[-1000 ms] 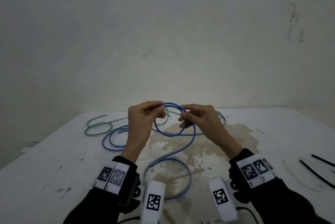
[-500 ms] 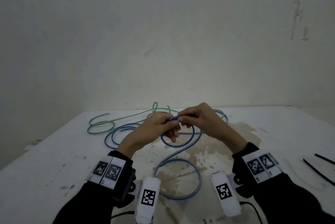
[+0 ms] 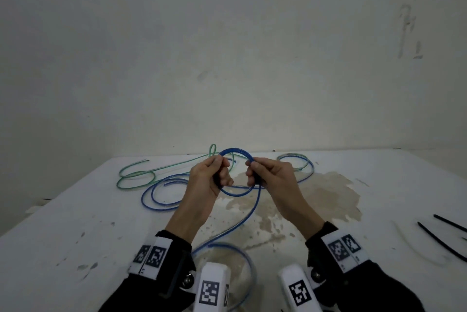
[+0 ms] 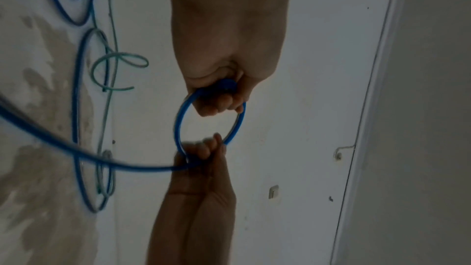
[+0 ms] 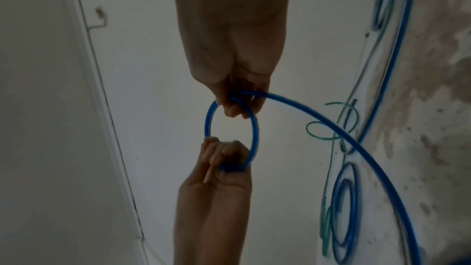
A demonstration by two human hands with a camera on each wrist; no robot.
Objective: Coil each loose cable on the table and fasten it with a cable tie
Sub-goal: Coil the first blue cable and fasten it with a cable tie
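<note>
Two hands are holding up a small loop of the blue cable (image 3: 235, 152) just above the table (image 3: 75, 231), one on each side of the ring. Left hand (image 3: 212, 177) is curling its fingers (image 4: 216, 106) round the left side of the loop, and the right hand (image 3: 273, 175) is pinching the right side, right where the strands are crossing. From that crossing the rest of the blue cable is trailing down toward the person and curving into a bigger loop lying on the table between the wrists, over a brownish stain (image 3: 316, 198). More of the blue is lying in loose loops further back on the left, and another stretch is running out to the right behind the right hand. Green cable (image 3: 136, 175) is sprawling uncoiled along the back of the table, partly tangled near the blue one. Over on the right edge a couple of black cable ties (image 3: 439, 241) are sitting well apart from everything.
</note>
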